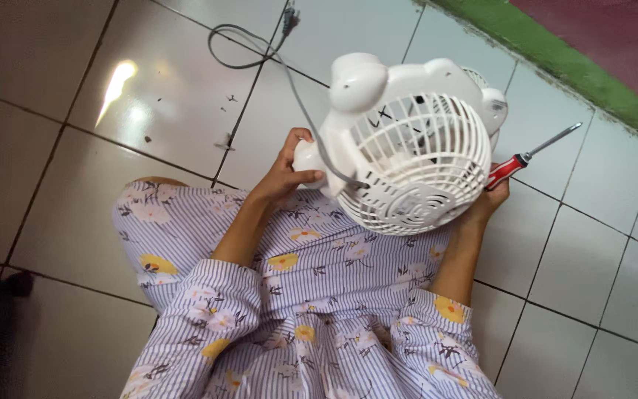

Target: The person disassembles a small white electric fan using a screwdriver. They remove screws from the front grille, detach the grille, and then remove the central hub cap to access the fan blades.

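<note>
A small white table fan with a round slotted guard rests over my lap, grille turned toward me. My left hand grips the fan's white base at its left side. My right hand is mostly hidden behind the guard's right edge and holds a screwdriver with a red handle, its metal shaft pointing up and to the right. The fan's grey cord runs from the fan up across the floor and ends in a plug.
I sit on a white tiled floor in striped, flowered clothing. Small dark bits lie on a tile to the upper left. A green strip borders the floor at the upper right.
</note>
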